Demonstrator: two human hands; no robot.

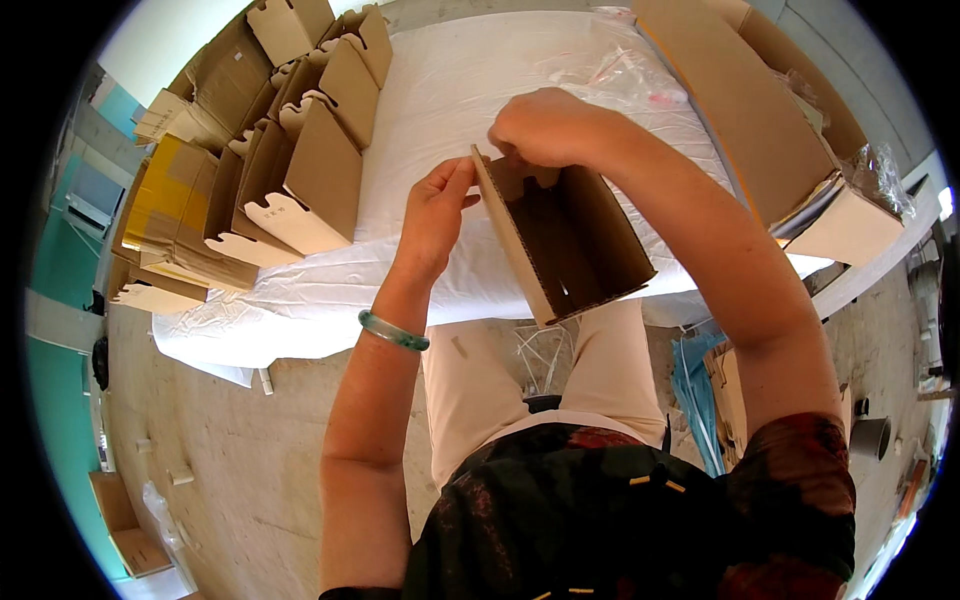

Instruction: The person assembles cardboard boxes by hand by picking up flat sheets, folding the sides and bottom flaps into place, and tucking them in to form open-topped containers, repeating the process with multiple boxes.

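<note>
Box (565,240) work is taking both our hands: we are holding it over the near edge of the white-covered counter (450,90), its open mouth facing up toward us and its long axis running from the far end at our hands down toward our lap. Our left hand (435,215) is pressing its spread fingers flat against the left wall. Our right hand (545,125) is arching over the far rim, its grip pinching a flap there. Folded boxes (300,180) are standing at the left.
</note>
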